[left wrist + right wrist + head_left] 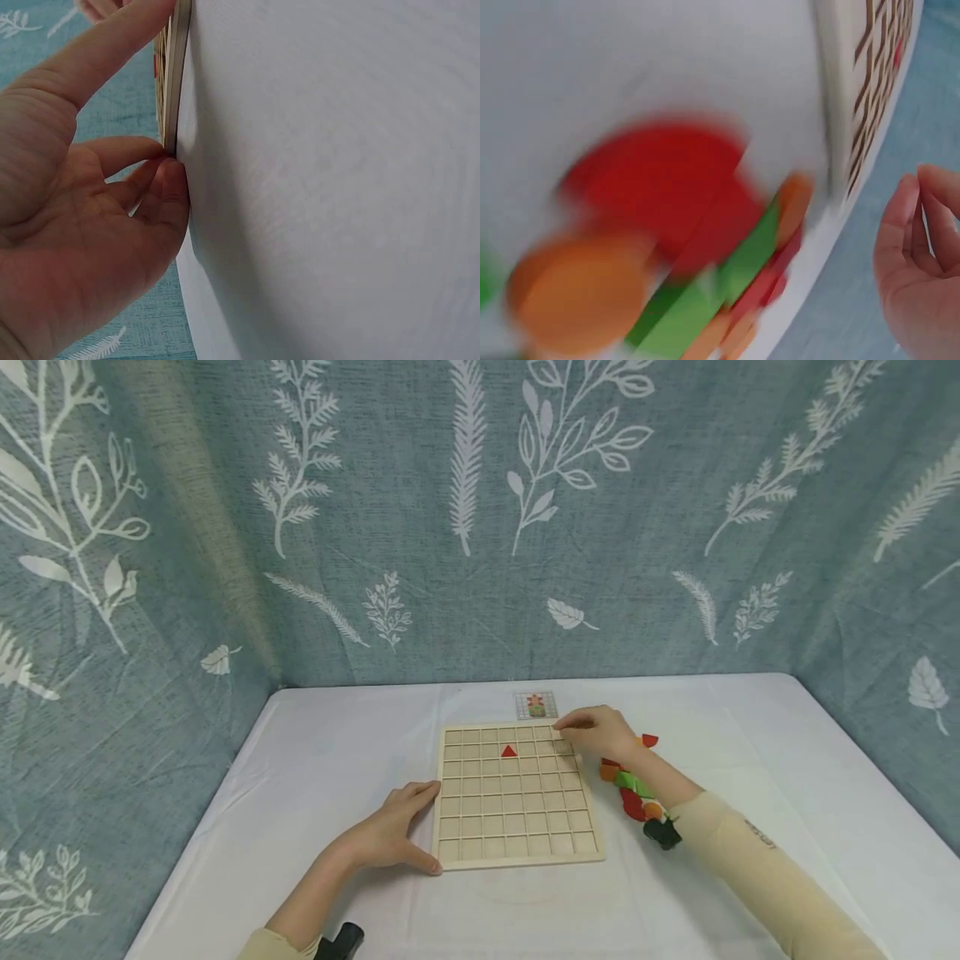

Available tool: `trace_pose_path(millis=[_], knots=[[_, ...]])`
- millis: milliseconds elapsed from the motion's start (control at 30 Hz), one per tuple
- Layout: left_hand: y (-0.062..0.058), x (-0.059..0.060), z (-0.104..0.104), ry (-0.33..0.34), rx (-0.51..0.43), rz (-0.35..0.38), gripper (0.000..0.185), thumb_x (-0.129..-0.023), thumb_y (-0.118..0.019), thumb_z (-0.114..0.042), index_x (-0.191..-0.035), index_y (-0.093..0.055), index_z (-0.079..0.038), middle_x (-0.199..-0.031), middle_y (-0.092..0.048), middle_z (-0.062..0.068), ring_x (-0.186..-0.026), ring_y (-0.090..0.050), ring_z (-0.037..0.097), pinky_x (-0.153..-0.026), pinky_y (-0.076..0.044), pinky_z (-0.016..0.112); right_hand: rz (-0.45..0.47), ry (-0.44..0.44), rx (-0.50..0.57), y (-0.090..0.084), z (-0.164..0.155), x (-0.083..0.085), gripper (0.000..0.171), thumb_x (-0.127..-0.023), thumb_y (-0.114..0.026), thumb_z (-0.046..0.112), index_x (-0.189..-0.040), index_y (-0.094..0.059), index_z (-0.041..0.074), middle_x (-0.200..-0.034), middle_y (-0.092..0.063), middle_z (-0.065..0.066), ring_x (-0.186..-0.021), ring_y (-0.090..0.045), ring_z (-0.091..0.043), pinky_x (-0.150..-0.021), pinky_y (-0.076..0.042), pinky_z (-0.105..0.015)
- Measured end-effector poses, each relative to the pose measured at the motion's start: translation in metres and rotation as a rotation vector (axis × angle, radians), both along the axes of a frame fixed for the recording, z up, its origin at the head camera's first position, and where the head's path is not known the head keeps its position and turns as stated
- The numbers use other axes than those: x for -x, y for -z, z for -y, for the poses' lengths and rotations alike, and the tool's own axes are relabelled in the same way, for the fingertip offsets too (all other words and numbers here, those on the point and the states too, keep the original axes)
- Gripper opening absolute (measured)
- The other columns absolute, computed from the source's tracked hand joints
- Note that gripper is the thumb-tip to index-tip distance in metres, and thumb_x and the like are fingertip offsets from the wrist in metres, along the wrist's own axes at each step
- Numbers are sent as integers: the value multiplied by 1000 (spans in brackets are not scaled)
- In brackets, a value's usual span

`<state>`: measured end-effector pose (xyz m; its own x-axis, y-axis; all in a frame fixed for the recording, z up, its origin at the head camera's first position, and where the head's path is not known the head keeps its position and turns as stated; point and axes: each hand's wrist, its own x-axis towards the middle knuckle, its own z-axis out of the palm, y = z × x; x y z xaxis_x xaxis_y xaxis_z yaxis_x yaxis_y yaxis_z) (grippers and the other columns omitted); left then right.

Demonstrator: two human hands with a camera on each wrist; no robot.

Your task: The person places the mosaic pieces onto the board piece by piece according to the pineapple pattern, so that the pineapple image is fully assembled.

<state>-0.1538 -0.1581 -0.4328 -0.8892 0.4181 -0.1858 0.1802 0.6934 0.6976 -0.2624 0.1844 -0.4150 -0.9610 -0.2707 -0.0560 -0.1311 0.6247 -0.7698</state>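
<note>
A pale wooden grid board (pixel 517 793) lies flat on the white table (pixel 750 752). One red triangle (pixel 508 751) sits in a cell in its second row. My left hand (pixel 393 835) rests against the board's left edge (pixel 174 75), one finger straight along it and the thumb at the near corner. My right hand (pixel 596 732) hovers over the board's far right corner with its fingers drawn together. Whether they pinch a piece I cannot make out. A heap of red, green and orange flat pieces (pixel 633 789) lies just right of the board, blurred in the right wrist view (pixel 660 180).
A small pattern card (pixel 536 704) lies beyond the board's far edge. A blue curtain with white leaf prints (pixel 480 527) closes in the table at the back and both sides. A dark wrist mount (pixel 662 833) shows on my right forearm beside the pieces.
</note>
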Motion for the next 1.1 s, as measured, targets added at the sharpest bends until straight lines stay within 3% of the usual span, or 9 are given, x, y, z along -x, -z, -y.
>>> trace_pose_path(millis=[233, 400, 800, 1100], knots=[[3, 1, 3, -11, 2, 0, 116, -59, -93, -31, -151, -30, 0, -152, -31, 16, -141, -21, 38, -111, -24, 58, 65, 99, 16, 0, -42, -1, 26, -96, -63, 20, -115, -70, 4, -107, -70, -13, -83, -64, -26, -73, -53, -37], [4, 1, 3, 0, -12, -3, 116, -59, -93, -32, -151, -30, 2, -151, -32, 17, -141, -22, 39, -111, -23, 59, 85, 147, -30, 3, -62, -2, 27, -96, -62, 18, -117, -68, 2, -103, -70, -13, -84, -66, -23, -80, -53, -37], [2, 0, 3, 6, -22, -5, 115, -60, -93, -31, -151, -30, 1, -152, -30, 17, -141, -21, 37, -111, -22, 58, 63, 247, -146, 9, -98, -3, 30, -95, -62, 18, -120, -65, 0, -114, -63, -20, -99, -58, -31, -79, -51, -36], [0, 0, 0, 4, -24, 1, 116, -60, -93, -31, -151, -29, 1, -152, -30, 17, -140, -21, 38, -111, -22, 59, 105, 225, -165, 9, -104, -8, 34, -90, -68, 15, -119, -64, -3, -104, -64, -15, -85, -57, -23, -69, -50, -28]])
